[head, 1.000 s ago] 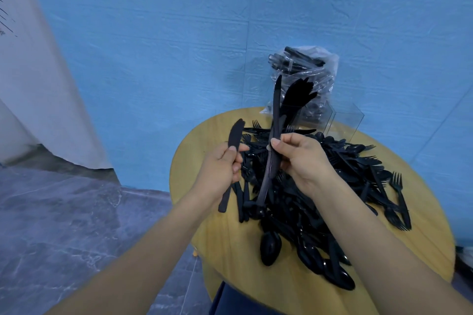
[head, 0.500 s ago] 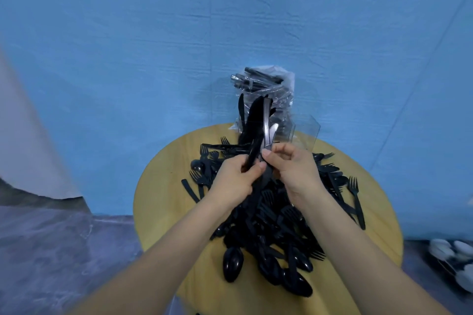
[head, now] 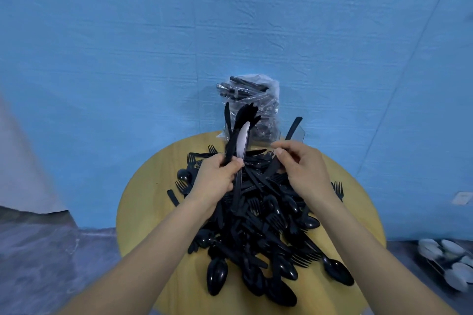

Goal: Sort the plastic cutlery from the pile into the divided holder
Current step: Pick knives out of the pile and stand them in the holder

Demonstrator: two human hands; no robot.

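Note:
A big pile of black plastic cutlery (head: 258,222) covers the round wooden table (head: 143,212): forks, spoons and knives mixed. My left hand (head: 215,179) grips an upright bundle of black knives (head: 236,133), one blade glinting pale. To its right, my right hand (head: 299,169) pinches a single black knife (head: 293,128) that slants up toward the clear divided holder (head: 301,135) at the table's far edge. How the knife sits relative to the holder's compartments is hard to tell through the clear walls.
A clear plastic bag of more black cutlery (head: 252,94) leans against the blue wall behind the holder. White spoons on a dark rack (head: 448,263) lie on the floor at the lower right. Grey floor shows to the left of the table.
My hands, together on the bundle half a second ago, have parted. The right hand moved right toward the holder with one knife; the left keeps the bundle.

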